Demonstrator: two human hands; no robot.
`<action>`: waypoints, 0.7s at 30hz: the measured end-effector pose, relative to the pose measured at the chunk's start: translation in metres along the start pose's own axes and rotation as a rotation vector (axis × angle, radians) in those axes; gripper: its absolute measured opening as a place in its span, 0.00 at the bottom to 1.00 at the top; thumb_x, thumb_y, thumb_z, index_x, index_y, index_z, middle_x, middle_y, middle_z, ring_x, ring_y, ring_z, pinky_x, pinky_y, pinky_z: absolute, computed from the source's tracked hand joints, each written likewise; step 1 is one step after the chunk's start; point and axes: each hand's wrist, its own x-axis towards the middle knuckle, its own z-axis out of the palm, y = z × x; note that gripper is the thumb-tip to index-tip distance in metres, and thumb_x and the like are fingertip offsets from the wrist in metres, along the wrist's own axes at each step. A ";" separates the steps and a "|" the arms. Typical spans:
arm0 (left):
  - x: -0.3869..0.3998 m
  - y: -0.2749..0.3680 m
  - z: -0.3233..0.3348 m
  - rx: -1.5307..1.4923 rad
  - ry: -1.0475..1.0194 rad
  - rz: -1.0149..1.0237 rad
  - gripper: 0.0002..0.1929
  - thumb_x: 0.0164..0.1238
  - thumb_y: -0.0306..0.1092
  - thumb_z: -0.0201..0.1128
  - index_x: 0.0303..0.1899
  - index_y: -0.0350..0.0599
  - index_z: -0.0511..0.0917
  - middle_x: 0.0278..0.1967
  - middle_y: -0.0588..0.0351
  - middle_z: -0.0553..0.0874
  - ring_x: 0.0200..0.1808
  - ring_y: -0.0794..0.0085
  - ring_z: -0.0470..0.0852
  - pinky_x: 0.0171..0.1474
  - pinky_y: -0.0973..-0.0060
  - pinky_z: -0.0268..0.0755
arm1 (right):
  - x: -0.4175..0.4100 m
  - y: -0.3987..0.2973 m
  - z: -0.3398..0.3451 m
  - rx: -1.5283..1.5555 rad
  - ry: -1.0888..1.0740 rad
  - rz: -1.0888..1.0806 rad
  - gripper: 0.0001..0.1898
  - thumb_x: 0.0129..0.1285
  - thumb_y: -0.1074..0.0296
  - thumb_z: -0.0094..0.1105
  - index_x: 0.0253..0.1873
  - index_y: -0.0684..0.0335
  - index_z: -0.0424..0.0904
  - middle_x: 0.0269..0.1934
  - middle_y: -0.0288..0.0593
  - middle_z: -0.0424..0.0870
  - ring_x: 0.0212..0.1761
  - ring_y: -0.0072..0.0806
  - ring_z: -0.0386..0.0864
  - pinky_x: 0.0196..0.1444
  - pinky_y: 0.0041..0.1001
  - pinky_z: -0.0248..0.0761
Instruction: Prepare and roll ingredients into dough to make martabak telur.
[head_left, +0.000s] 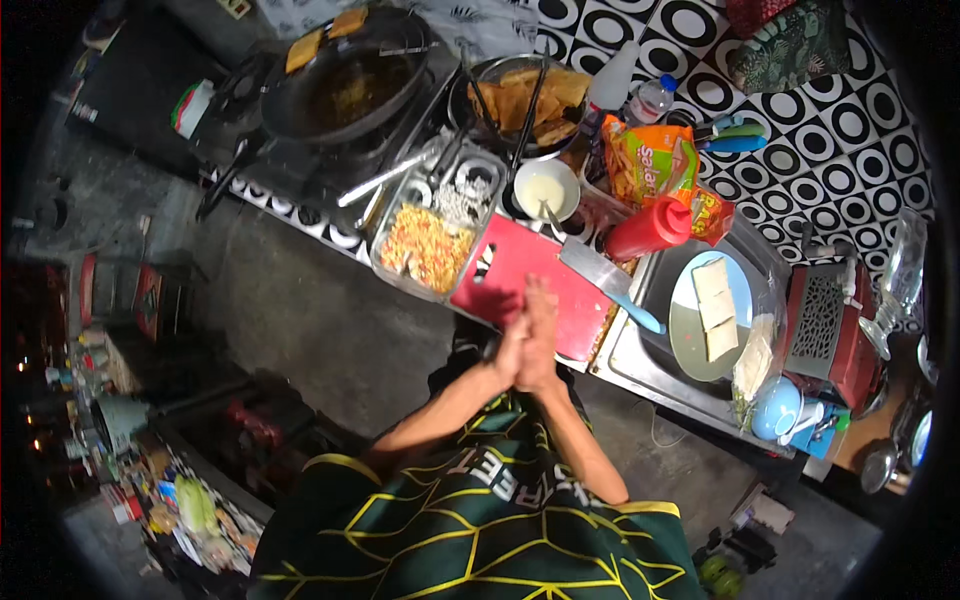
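My left hand (513, 351) and my right hand (539, 354) are pressed palm to palm, fingers pointing away from me. They are slightly blurred, and whatever may lie between the palms is hidden. Beyond and partly under them is a red cutting board (517, 255). Across its right side rests a broad metal scraper (600, 268) with a light blue handle. Left of the board, a clear container (385, 280) holds a chopped orange-yellow filling (427, 246). A white bowl (567, 177) of pale liquid with a spoon stands at the board's far end.
A wok (330, 112) with oil sits on the stove, fried pieces (304, 51) on its rim. Behind are a pan of folded fried pastries (517, 97) and tongs. Rightward stand a red squeeze bottle (649, 229) and a plate (686, 349) with pale wrapped squares (715, 300).
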 end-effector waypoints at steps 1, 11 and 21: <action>-0.011 0.018 0.009 0.096 -0.019 -0.239 0.33 0.76 0.55 0.30 0.69 0.37 0.54 0.70 0.48 0.59 0.71 0.65 0.56 0.72 0.68 0.45 | 0.011 0.012 0.006 -0.008 0.022 0.009 0.35 0.70 0.42 0.33 0.66 0.72 0.59 0.63 0.64 0.62 0.68 0.52 0.59 0.69 0.43 0.49; -0.007 0.062 -0.015 1.327 -0.514 0.629 0.26 0.66 0.37 0.51 0.65 0.42 0.64 0.68 0.38 0.60 0.70 0.47 0.56 0.71 0.59 0.47 | 0.002 -0.028 0.000 1.630 0.261 0.770 0.32 0.71 0.43 0.33 0.67 0.65 0.58 0.63 0.52 0.68 0.63 0.43 0.67 0.64 0.38 0.60; 0.031 0.143 -0.179 1.731 0.360 0.391 0.21 0.61 0.36 0.60 0.54 0.35 0.73 0.59 0.38 0.69 0.58 0.46 0.69 0.59 0.59 0.65 | 0.083 0.009 0.102 -0.062 -0.331 0.235 0.13 0.57 0.72 0.56 0.46 0.69 0.78 0.36 0.53 0.82 0.37 0.43 0.81 0.42 0.33 0.74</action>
